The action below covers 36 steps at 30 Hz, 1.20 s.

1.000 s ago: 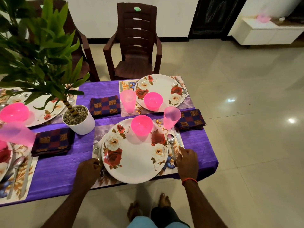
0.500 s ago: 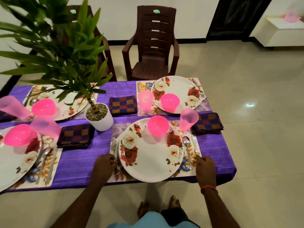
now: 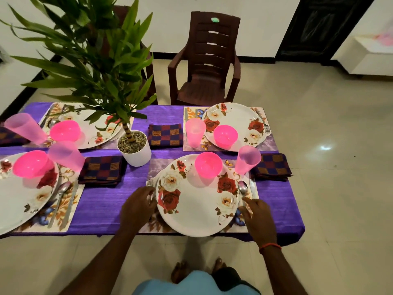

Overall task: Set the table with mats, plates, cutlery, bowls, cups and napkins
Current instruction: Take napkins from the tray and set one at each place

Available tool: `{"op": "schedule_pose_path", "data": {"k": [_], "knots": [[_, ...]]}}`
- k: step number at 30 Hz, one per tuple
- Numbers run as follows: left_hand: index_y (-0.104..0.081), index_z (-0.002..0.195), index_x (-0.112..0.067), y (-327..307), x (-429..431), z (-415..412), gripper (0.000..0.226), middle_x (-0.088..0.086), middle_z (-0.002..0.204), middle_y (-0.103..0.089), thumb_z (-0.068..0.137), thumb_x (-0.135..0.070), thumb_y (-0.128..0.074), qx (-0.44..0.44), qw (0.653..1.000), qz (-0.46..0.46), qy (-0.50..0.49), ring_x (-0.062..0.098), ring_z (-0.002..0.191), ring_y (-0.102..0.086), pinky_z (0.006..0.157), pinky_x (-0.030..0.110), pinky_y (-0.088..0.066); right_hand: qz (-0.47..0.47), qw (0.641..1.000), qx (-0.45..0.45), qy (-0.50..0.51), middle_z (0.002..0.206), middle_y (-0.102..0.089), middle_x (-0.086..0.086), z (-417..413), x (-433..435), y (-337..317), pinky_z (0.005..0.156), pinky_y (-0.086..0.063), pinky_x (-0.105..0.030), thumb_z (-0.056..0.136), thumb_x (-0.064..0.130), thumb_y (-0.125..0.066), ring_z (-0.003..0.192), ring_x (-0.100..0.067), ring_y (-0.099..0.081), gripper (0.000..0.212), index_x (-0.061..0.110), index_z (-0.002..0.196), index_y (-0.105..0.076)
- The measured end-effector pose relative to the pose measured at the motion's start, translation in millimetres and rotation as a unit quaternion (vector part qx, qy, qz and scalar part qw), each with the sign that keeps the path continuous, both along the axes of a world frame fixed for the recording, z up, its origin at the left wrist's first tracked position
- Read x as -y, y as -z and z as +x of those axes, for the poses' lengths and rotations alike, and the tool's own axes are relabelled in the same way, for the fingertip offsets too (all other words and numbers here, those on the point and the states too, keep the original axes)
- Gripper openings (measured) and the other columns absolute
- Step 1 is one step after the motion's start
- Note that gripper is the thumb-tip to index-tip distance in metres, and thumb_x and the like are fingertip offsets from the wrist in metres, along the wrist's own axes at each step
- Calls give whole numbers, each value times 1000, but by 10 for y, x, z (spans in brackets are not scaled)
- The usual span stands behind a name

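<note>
1. Purple-clothed table (image 3: 102,209), near edge: floral plate (image 3: 195,209).
2. Left hand (image 3: 138,206) curled over fork (image 3: 150,182) at the plate's left rim; whether it grips cannot be told.
3. Right hand (image 3: 256,218), fingers straight, touches spoon (image 3: 242,188) at the right rim.

Soft overhead indoor light leaves a bright glare patch on the glossy floor tiles (image 3: 325,147) right of the table (image 3: 102,209), and the pink bowl (image 3: 208,166) throws a pink-tinted shadow on its plate (image 3: 195,211). Wide-angle bending tilts the cups (image 3: 23,128) at the table's left edge outward; the white cabinet (image 3: 370,58) at top right is smeared.
</note>
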<state>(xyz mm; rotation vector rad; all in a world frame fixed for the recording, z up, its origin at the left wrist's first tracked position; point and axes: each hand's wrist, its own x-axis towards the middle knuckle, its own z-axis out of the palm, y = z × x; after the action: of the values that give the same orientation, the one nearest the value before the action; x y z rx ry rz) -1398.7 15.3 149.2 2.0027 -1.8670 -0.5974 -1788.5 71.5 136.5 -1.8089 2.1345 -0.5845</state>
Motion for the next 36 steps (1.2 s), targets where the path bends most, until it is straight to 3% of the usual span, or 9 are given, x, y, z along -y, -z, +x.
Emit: {"op": "schedule_pose_path", "data": {"k": [4, 7, 12, 15, 18, 20, 25, 30, 36], "knots": [[-64, 128, -14, -60, 41, -199, 49, 8, 130, -65, 85, -37, -72, -43, 997, -21, 53, 30, 120, -59, 98, 50, -52, 0, 998, 35, -47, 117, -60, -6, 115, 214, -94, 90, -46, -35, 93, 21, -71, 108, -21, -48, 33, 21, 125, -67], [-63, 130, -17, -100, -1, -319, 57, 5, 133, -64, 84, -50, -63, -48, 997, -38, 49, 27, 123, -56, 101, 49, -48, -6, 994, 40, -105, 122, -59, -6, 170, 374, -174, 94, -42, -37, 90, 23, -74, 110, -24, -48, 38, 25, 127, -66], [-56, 139, -21, -180, -21, -506, 70, 2, 147, -54, 81, -60, -47, 14, 999, -9, 45, 27, 137, -46, 110, 52, -39, -60, 978, 38, -196, 114, -68, -2, 183, 630, -319, 91, -47, -43, 84, 23, -76, 107, -20, -51, 39, 24, 122, -69], [-59, 135, -21, -213, -83, -643, 66, 3, 144, -57, 82, -59, -49, 36, 999, -18, 11, 29, 136, -49, 105, 52, -44, -53, 968, 24, -244, 113, -68, -3, 190, 798, -353, 89, -51, -45, 82, 25, -80, 106, -24, -55, 42, 22, 122, -68], [-63, 129, -18, -237, -223, -847, 61, 5, 140, -60, 82, -56, -56, 38, 998, -45, -25, 29, 130, -55, 99, 50, -51, -23, 951, 18, -308, 111, -64, 2, 145, 956, -305, 92, -47, -42, 89, 44, -63, 108, -25, -55, 42, 26, 127, -64], [-61, 133, -19, -263, -346, -971, 64, 3, 145, -57, 83, -58, -55, 37, 997, -49, -40, 27, 135, -50, 104, 49, -47, -9, 941, 14, -339, 115, -63, 2, 156, 1008, -281, 95, -45, -42, 90, 53, -51, 110, -26, -54, 48, 27, 128, -63], [-44, 149, -24, -257, -656, -1172, 74, 0, 156, -44, 88, -66, -47, 56, 993, -21, -103, 23, 147, -36, 114, 48, -35, -33, 920, 34, -390, 118, -63, -5, 222, 1109, -270, 97, -47, -48, 93, 54, -48, 112, -30, -53, 49, 25, 130, -64], [-47, 147, -28, -331, -1215, -1413, 70, -5, 155, -43, 90, -68, -45, 91, 980, -14, -178, 17, 144, -36, 108, 44, -37, -40, 890, 34, -453, 116, -64, -3, 283, 1007, -301, 92, -47, -47, 92, 55, -48, 109, -28, -55, 48, 27, 126, -66], [-48, 148, -26, -468, -1727, -1601, 74, -4, 156, -43, 90, -71, -37, 110, 962, -9, -249, 19, 146, -35, 113, 45, -34, -32, 846, 44, -530, 119, -63, -3, 453, 839, -395, 93, -47, -48, 93, 55, -46, 113, -29, -54, 49, 25, 127, -66]]}}
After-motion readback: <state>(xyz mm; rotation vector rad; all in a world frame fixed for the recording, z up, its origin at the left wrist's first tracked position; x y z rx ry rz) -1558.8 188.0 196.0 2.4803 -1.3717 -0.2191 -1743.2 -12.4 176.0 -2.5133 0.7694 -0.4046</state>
